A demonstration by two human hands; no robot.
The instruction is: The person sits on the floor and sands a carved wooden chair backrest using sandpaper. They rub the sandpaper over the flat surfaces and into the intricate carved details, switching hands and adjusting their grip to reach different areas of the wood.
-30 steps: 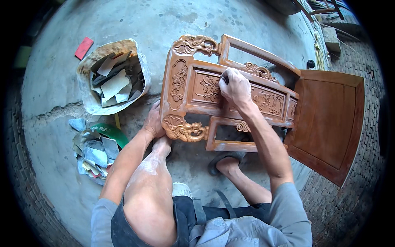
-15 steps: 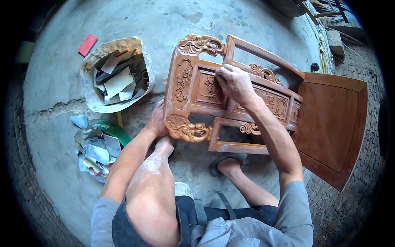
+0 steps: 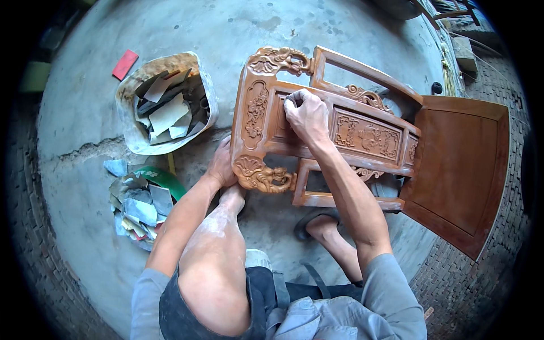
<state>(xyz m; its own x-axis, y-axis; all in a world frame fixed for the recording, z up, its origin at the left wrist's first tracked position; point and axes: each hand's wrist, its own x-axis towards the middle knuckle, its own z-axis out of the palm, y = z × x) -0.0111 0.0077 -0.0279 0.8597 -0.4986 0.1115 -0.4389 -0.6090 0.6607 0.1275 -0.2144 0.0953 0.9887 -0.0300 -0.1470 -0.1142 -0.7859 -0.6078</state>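
In the head view, the right hand has moved along the backrest of the wooden chair toward the top rail, and its fingertips now sit near the rail end of the small carved panel. That shift leaves the larger carved panel in plain sight, while most of the small one is hidden behind the hand; the work in hand, it seems, now falls on the stretch nearest the rail. The right fingers are curled and bunched, tips down at the wood, but whether they pinch something small cannot be told. The left hand stays at the near end of the top rail, beside the gilded-looking corner carving; its fingers run out of sight behind the edge, so whether it grips or merely rests there cannot be made out, though it appears to steady the piece. The chair lies in front of the person, backrest facing up, with the seat away to the right. Off to the left, a pale, stained bin holds scraps, a loose heap of scraps sits below it, and a red block lies just beyond its rim.
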